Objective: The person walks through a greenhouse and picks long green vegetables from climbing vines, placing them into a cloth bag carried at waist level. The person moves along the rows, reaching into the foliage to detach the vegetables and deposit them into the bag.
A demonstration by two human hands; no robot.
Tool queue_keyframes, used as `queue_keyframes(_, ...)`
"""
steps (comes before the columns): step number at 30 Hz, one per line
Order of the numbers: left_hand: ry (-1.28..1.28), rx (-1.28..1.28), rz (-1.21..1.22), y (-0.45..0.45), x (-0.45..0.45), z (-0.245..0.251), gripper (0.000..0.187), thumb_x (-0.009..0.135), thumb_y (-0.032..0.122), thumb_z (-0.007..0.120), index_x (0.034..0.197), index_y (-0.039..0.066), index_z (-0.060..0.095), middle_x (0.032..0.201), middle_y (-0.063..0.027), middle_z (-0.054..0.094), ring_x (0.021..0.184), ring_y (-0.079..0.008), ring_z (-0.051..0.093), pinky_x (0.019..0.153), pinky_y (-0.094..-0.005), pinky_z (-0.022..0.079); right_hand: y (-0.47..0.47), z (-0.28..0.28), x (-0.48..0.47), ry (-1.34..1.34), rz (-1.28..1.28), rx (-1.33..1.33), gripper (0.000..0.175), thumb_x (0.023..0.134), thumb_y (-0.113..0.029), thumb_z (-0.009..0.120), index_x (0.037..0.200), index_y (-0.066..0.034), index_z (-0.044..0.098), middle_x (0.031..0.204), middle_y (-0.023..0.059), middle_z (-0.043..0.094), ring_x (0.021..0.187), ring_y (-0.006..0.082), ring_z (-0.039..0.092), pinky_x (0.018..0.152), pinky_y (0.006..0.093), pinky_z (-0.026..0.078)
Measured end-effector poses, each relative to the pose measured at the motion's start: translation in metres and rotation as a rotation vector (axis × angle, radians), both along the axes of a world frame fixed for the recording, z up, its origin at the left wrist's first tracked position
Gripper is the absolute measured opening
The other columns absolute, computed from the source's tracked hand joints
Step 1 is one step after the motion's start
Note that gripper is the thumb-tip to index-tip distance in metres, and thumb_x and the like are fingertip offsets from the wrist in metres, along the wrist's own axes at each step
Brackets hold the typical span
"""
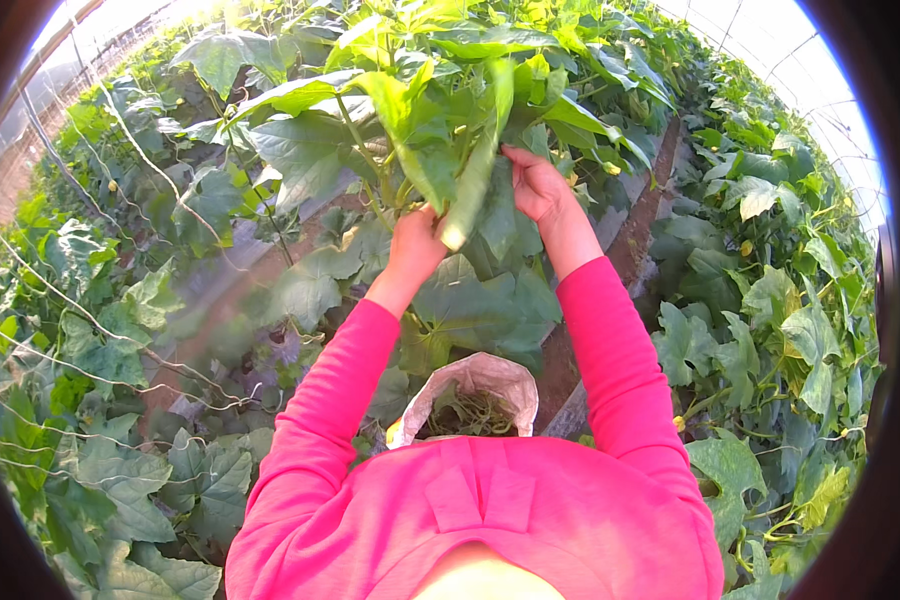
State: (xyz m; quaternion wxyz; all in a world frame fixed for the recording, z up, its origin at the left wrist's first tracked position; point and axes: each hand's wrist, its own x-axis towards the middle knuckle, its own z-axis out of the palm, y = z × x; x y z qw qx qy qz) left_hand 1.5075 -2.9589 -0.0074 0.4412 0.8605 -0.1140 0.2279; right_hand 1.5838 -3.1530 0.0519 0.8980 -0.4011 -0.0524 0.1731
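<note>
My left hand (418,244) reaches into a cucumber-like vine (390,169), its curled fingers against the lower stems. A pale, blurred leaf (474,184) hangs just right of it and covers its fingertips. Higher and to the right, my right hand (538,186) is bent inward at the foliage, thumb side up, touching or very near a dark green leaf (499,217). Leaves hide what either hand may hold. Below my hands, close to my chest, stands an open whitish sack (521,379) with thin green stems or tendrils (476,414) inside.
Pale support strings (131,139) hang and sag on the left, some crossing low over the leaves (124,337). A dense row of vines (765,315) lines the right. Bare soil (649,202) shows between rows. Translucent greenhouse covering (802,67) curves overhead.
</note>
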Motion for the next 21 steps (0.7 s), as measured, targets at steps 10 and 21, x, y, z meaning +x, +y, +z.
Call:
queue_keyframes(10, 0.175, 0.102, -0.021, 0.058, -0.033, 0.022, 0.015, 0.087, 0.014, 0.065, 0.093, 0.0, 0.066, 0.072, -0.0021, 0.065, 0.058, -0.0069, 0.056, 0.052, -0.0259, 0.044, 0.014, -0.008, 0.055, 0.108, -0.047, 0.337, 0.023, 0.096, -0.008, 0.047, 0.116, 0.0032, 0.051, 0.113, 0.015, 0.062, 0.105, 0.0288, 0.06, 0.095, 0.043, 0.048)
queue_keyframes(21, 0.087, -0.751, 0.003, 0.08, -0.018, -0.002, 0.02, 0.087, -0.006, 0.059, 0.107, -0.005, 0.058, 0.096, -0.0122, 0.065, 0.083, -0.0201, 0.068, 0.071, -0.0294, 0.059, -0.039, -0.058, -0.025, -0.261, 0.211, -0.471, 0.026, 0.092, -0.019, 0.054, 0.106, 0.0, 0.065, 0.097, 0.0101, 0.07, 0.091, 0.0193, 0.066, 0.081, 0.0317, 0.052)
